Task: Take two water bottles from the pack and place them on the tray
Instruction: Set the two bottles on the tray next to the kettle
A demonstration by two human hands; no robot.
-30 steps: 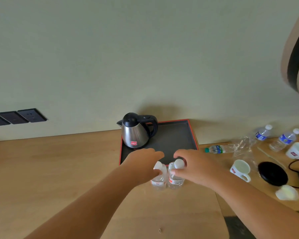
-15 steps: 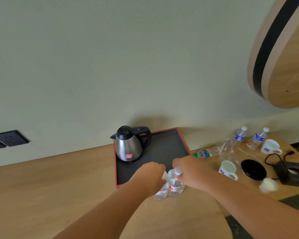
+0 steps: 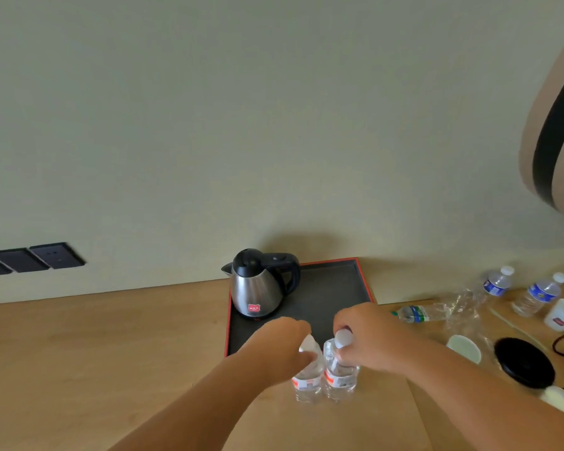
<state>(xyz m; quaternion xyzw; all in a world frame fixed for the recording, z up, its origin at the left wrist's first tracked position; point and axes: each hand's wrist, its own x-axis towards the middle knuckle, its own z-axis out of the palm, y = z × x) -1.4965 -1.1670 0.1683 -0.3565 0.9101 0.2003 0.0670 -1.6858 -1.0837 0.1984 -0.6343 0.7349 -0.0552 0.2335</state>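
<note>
The left hand [image 3: 279,345] is curled around the neck of one small clear plastic bottle [image 3: 306,380], fingers wrapped just under its white cap. The right hand [image 3: 368,336] grips a second bottle [image 3: 339,375] the same way, its round white cap showing between thumb and fingers. The two bottles are upright and touching side by side, each with a red-and-white label band and ribbed, transparent walls. They are at the near edge of the tray [image 3: 336,288], over the wooden table [image 3: 95,353]; whether they rest on the wood or are lifted off it cannot be told.

The tray is rectangular, matte black inside with a thin red rim, set against the wall at the table's back edge. In its far left corner stands a kettle [image 3: 259,288] with a brushed steel body, a black lid and a black handle.

Toward the table's right edge lie crumpled clear plastic wrap [image 3: 463,307], a bottle on its side [image 3: 417,313] and two upright blue-labelled bottles [image 3: 497,284].
</note>
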